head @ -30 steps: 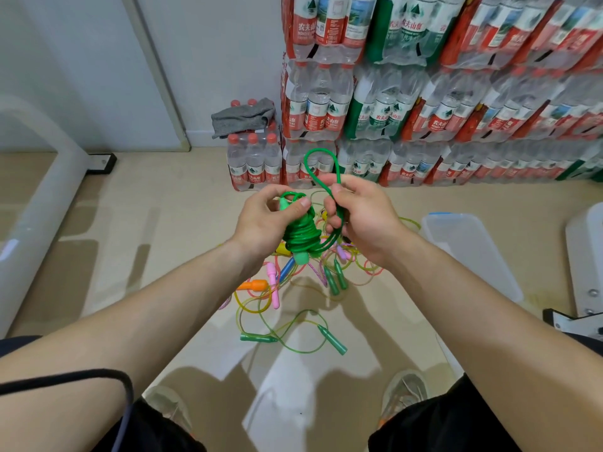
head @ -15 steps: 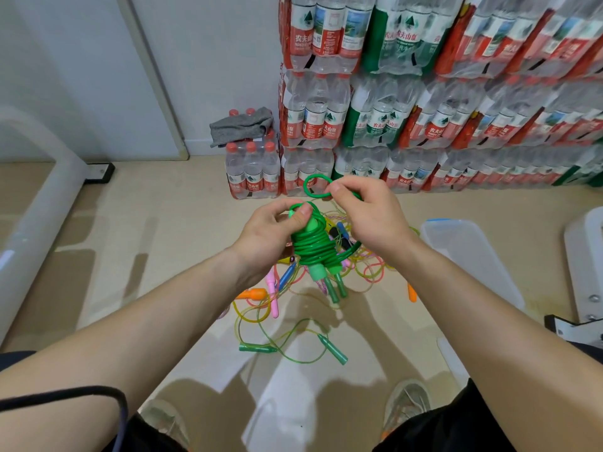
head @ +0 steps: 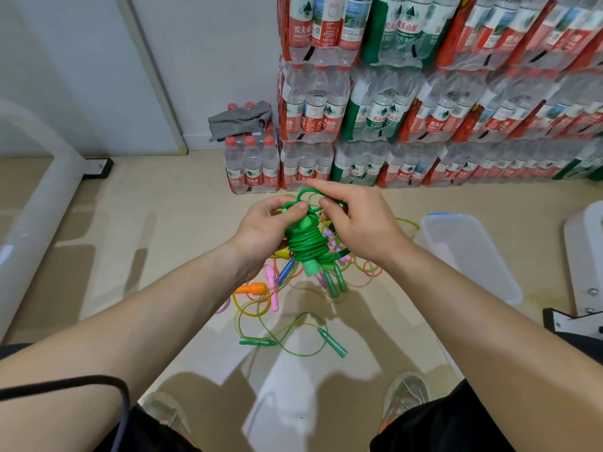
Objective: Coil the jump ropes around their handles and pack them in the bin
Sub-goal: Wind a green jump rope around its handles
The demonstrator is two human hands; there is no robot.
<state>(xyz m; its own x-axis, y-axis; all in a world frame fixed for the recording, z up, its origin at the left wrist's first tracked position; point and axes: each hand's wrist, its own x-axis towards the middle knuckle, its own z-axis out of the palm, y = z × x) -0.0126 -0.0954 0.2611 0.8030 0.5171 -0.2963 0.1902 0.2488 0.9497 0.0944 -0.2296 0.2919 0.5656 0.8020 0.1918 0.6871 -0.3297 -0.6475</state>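
Note:
A green jump rope [head: 306,244] is wound in tight coils around its green handles, held upright in front of me above the floor. My left hand [head: 266,228] grips the top of the handles, thumb pressed on the upper end. My right hand [head: 355,220] pinches a small loop of the same rope just above the coil. On the floor below lies a tangle of loose jump ropes [head: 280,295], among them a green one [head: 293,340] with both handles spread apart. The clear plastic bin [head: 470,256] stands on the floor to the right.
Shrink-wrapped packs of water bottles [head: 424,109] are stacked against the far wall, a grey cloth [head: 239,120] on one low pack. A white tube frame [head: 36,197] runs along the left. A white base [head: 584,256] stands at the far right. My shoes [head: 404,396] are below.
The free loop of green rope has shrunk from a tall loop to a small one as more turns went onto the handles. Both hands rose slightly.

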